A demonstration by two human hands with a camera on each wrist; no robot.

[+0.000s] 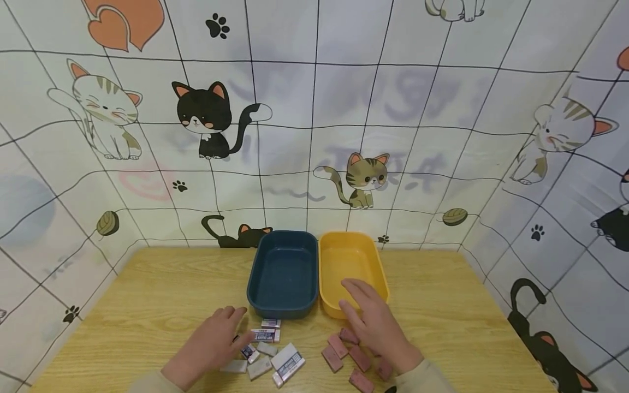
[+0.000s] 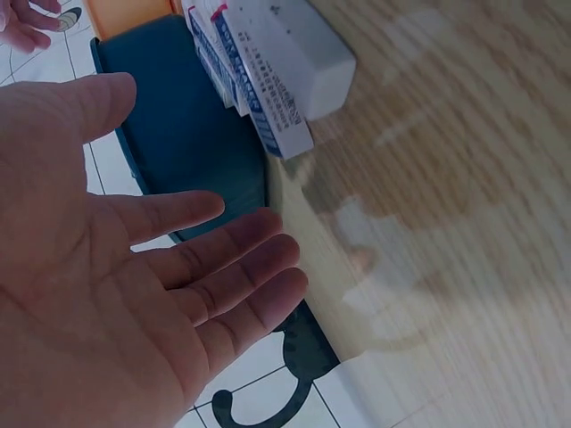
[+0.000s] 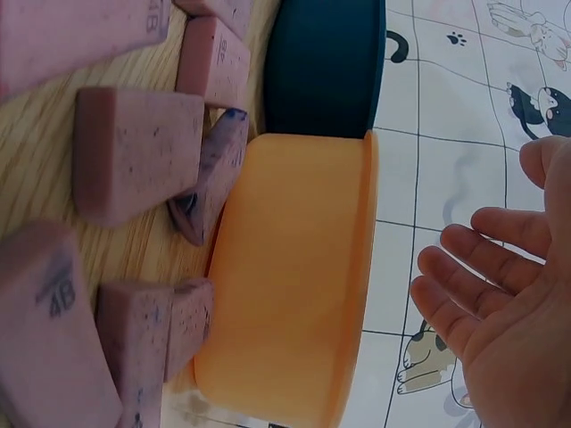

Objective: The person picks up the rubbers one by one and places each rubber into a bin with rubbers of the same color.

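My left hand [image 1: 211,339] hovers over the table beside a group of white erasers [image 1: 289,364], some in printed paper sleeves. Its fingers are spread and the palm holds nothing, as the left wrist view shows with a sleeved eraser [image 2: 268,98] past the fingertips. My right hand [image 1: 375,322] is above the pink erasers [image 1: 360,357], its fingers reaching over the near part of the yellow bin [image 1: 383,273]. In the right wrist view that palm is bare, and several pink erasers, one marked 4B [image 3: 53,312], lie on the table; the hand covers some in the head view.
A dark blue bin [image 1: 251,289] stands left of the yellow one, side by side at the back of the wood-grain table [image 1: 187,278]. Behind them rises a wall covering [image 1: 290,147] printed with cats, and it continues along both sides.
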